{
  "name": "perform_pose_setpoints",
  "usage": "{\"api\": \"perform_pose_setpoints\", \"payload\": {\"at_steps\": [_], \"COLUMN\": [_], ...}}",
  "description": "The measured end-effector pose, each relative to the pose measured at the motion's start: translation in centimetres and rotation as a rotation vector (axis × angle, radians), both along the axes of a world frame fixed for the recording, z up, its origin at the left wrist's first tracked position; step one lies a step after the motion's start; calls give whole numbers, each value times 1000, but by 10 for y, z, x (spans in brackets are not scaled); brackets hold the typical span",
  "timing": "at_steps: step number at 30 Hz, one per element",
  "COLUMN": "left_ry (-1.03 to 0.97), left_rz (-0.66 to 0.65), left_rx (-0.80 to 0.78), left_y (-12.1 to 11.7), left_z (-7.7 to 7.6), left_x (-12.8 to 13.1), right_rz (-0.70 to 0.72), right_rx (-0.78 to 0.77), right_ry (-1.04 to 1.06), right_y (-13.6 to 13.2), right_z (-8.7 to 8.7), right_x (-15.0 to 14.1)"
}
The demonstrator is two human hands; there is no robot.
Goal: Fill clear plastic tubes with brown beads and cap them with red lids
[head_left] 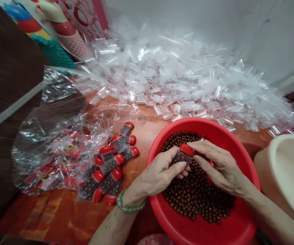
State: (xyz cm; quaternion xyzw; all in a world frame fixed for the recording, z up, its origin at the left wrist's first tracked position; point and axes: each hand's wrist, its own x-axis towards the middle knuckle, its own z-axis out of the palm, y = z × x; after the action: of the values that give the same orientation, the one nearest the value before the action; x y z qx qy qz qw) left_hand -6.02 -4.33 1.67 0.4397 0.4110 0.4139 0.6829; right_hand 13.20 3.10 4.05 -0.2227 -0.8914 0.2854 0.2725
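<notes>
My left hand (159, 172), with a green bead bracelet at the wrist, is closed on a small clear plastic container (181, 159) filled with dark brown balls. A red cap (187, 150) sits on the container's upper end. My right hand (217, 163) pinches that cap between fingertips and thumb. More red shows under the right palm, like another cap (210, 177), partly hidden by the fingers. Both hands are above a red basin (247, 170) holding many loose shiny brown balls (200, 200).
Several filled, red-capped containers (112, 163) lie left of the basin, beside a clear plastic bag (60, 149) with red printed pieces. Behind spreads a large heap of clear empty containers (174, 81). A cream tub (277, 160) stands at the right. Coloured bottles (62, 30) stand back left.
</notes>
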Motion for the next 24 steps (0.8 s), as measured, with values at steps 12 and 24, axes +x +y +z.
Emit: {"api": "perform_pose_setpoints", "payload": {"at_steps": [12,24], "left_ry": [85,342], "left_rz": [11,2], "left_rx": [34,116], "left_y": [2,2], "left_z": [0,0], "left_x": [-1,0], "right_rz": [47,151], "right_rx": [-20,21], "right_ry": [-13,-83], "right_y": [2,7], "right_z": [-3,-6], "right_x": [1,4]}}
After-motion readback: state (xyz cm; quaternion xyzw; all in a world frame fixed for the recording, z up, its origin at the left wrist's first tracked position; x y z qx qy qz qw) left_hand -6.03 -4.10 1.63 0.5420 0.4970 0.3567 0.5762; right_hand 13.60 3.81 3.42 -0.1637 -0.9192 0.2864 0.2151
